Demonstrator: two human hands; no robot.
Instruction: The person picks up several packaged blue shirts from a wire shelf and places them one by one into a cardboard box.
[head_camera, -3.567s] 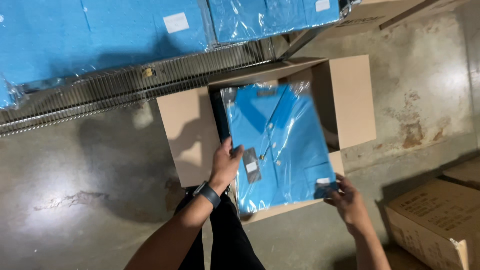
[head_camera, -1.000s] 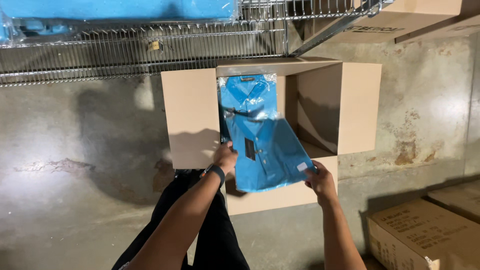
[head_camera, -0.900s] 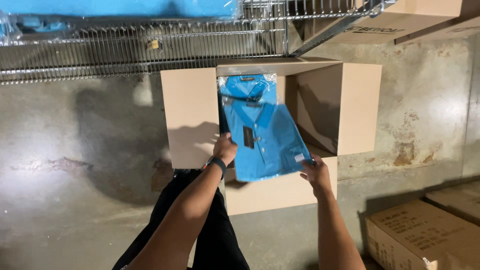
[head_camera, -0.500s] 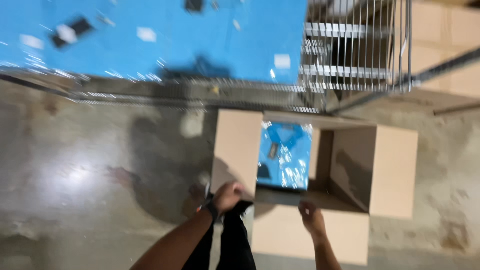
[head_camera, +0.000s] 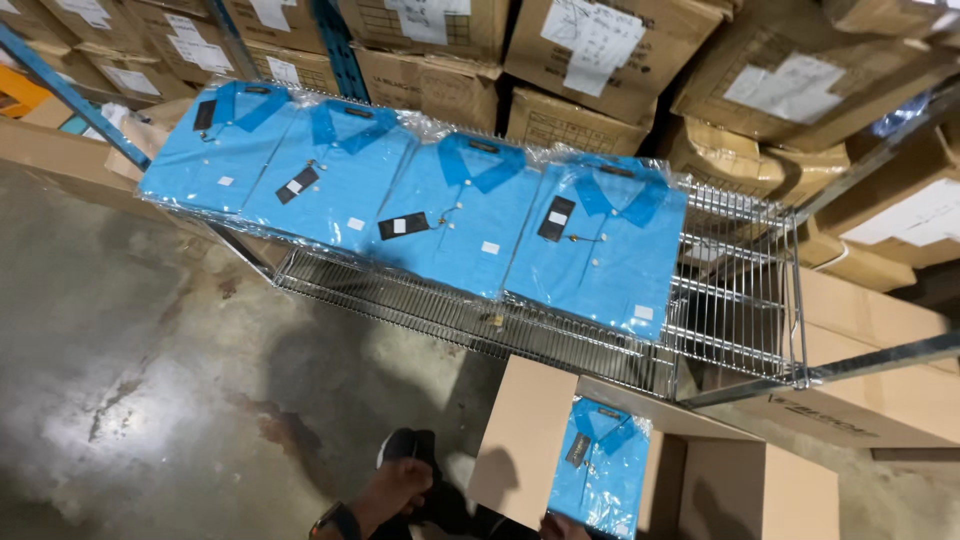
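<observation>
At 6 o'clock an open box sits on the concrete floor, its flaps spread, with one bagged blue shirt lying in it, collar toward 12 o'clock and a small black tag near the collar. The left hand is at 7 o'clock, just beside the box's left flap, fingers loosely curled and holding nothing that I can see; a dark watch band shows at the wrist. Only a sliver of the right hand shows at the bottom edge, right at the near end of the shirt, and its grip cannot be told. Above, a wire shelf runs from 9 o'clock toward 3 o'clock, and four more shirts in clear bags lie on it side by side, each blue with a dark hang tag and a small white sticker. The shelf's right end is bare wire. Behind it, from 10 to 2 o'clock, brown cartons are stacked, most with white rectangular paper labels on their faces; another carton lies at 4 o'clock under the shelf corner
</observation>
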